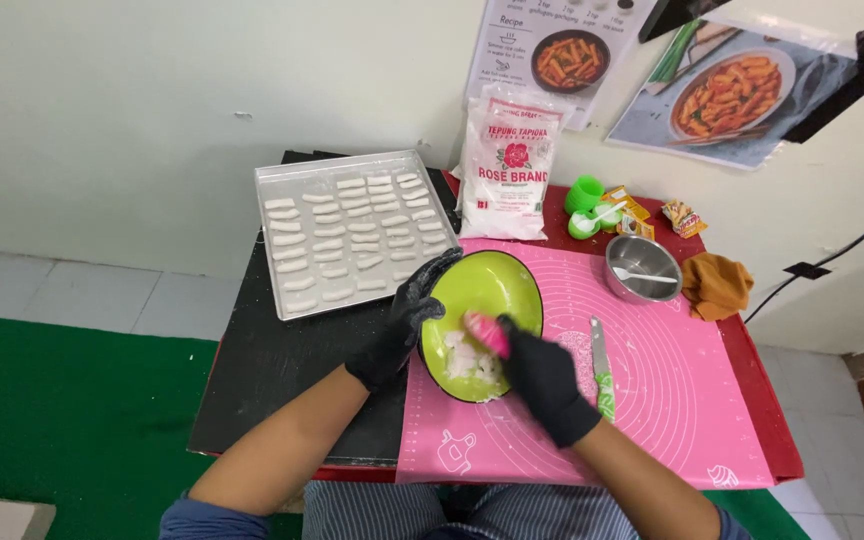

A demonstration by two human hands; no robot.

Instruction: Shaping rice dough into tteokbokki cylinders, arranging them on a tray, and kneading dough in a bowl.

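The green bowl (487, 290) sits on the pink mat (672, 390), with the gloved left hand (407, 325) curled over its near-left rim. The right hand (542, 385) grips a pink scraper (487, 332), pressed into the white dough pieces (472, 362) inside. The dough looks soft and sticky, best worked by the scraper; the smooth bowl may slide, so the rim hold suits it.

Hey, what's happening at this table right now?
A person in black gloves is working over a green bowl on a pink mat. The left hand grips the bowl's rim, while the right hand holds a pink tool in the white dough pieces inside. A tray of shaped white pieces sits to the left, and a knife lies on the mat at right.
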